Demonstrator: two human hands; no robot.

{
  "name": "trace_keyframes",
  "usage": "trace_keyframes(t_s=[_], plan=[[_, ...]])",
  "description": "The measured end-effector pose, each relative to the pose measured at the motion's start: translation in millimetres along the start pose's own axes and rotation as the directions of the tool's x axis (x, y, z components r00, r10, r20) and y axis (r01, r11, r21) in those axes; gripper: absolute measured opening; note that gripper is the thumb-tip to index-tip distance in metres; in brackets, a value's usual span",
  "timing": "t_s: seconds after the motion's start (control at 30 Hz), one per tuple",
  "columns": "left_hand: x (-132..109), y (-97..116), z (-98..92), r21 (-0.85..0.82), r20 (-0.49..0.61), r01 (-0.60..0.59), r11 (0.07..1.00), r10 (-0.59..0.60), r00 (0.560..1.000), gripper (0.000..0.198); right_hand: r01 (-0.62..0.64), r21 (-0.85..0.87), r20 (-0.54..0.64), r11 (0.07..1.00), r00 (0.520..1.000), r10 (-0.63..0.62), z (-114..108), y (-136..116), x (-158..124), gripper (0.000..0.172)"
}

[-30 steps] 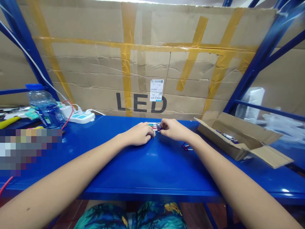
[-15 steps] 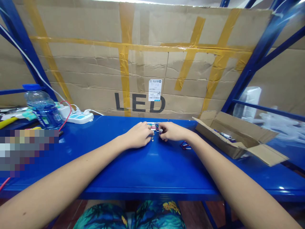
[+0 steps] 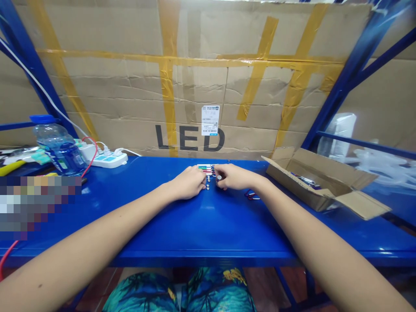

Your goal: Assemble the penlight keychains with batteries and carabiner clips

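A row of slim coloured tubes, in white, green and red, lies on the blue table between my hands. Small round silver pieces sit just in front of the row. My left hand rests at the row's left side with its fingers curled in; what they hold, if anything, is hidden. At the row's right end, my right hand pinches a small piece with a round silver end. Beside my right wrist lie red and dark loop-shaped clips, partly covered by the forearm.
An open cardboard box with small items stands at the right. To the left are a blue-capped bottle, a white power strip and a red cable. A large taped carton closes off the back.
The left fingers have drawn slightly back from the silver pieces, which show more now. The right hand stays pinched on its piece. The view has shifted slightly.
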State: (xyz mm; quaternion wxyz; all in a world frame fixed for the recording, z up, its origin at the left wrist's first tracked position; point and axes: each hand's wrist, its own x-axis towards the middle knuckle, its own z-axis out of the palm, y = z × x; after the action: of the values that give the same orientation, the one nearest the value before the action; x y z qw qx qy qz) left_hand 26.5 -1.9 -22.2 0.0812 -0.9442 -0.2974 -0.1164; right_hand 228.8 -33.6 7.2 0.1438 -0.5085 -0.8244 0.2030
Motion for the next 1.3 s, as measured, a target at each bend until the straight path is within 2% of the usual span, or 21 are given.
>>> trace_keyframes(t_s=[0.17,0.33,0.4,0.5,0.63,0.7,0.8,0.87,1.1,1.3], plan=[[-2.1,2.3,0.2,0.036,-0.029,-0.012,0.999,0.013,0.999,0.018,-0.002,-0.017,-0.004,1.0,1.0,0.002,-0.6,-0.8,-0.3,0.022],[-1.7,8.3,-7.8,0.097,-0.061,-0.016,0.995,0.022,0.998,0.02,0.027,-0.003,0.001,1.0,1.0,-0.027,-0.8,-0.6,-1.0,0.02],[-0.8,9.6,-10.7,0.033,-0.11,0.04,0.999,-0.036,0.993,0.02,0.041,0.006,-0.001,0.999,0.999,-0.041,-0.3,0.3,-0.9,0.019],[0.4,9.1,-11.5,-0.158,-0.206,0.082,0.984,-0.114,0.972,0.017,0.054,0.008,-0.008,0.998,0.998,-0.054,0.4,1.9,-0.5,0.019],[1.2,8.5,-8.9,-0.326,-0.342,-0.005,0.945,-0.113,0.933,0.014,0.061,0.015,-0.014,0.998,0.998,-0.061,0.8,2.7,-0.3,0.019],[1.2,10.0,-8.2,-0.35,-0.381,-0.043,0.936,-0.1,0.919,0.014,0.082,0.034,-0.01,0.996,0.997,-0.082,0.9,2.5,-0.3,0.028],[0.9,12.7,-8.0,-0.35,-0.39,-0.085,0.933,-0.063,0.919,0.017,0.122,0.064,0.004,0.99,0.993,-0.122,1.4,2.2,-0.1,0.042],[0.9,13.3,-7.4,-0.331,-0.38,-0.096,0.939,-0.039,0.924,0.017,0.121,0.082,0.013,0.989,0.992,-0.123,2.0,2.2,0.5,0.045],[1.7,11.8,-4.3,-0.287,-0.37,-0.127,0.949,0.013,0.929,0.017,0.104,0.124,0.005,0.987,0.994,-0.105,3.3,3.3,1.8,0.027],[2.0,12.4,-2.4,-0.261,-0.364,-0.146,0.954,0.043,0.93,0.019,0.104,0.175,0.012,0.979,0.994,-0.107,4.3,3.1,1.7,0.025]])
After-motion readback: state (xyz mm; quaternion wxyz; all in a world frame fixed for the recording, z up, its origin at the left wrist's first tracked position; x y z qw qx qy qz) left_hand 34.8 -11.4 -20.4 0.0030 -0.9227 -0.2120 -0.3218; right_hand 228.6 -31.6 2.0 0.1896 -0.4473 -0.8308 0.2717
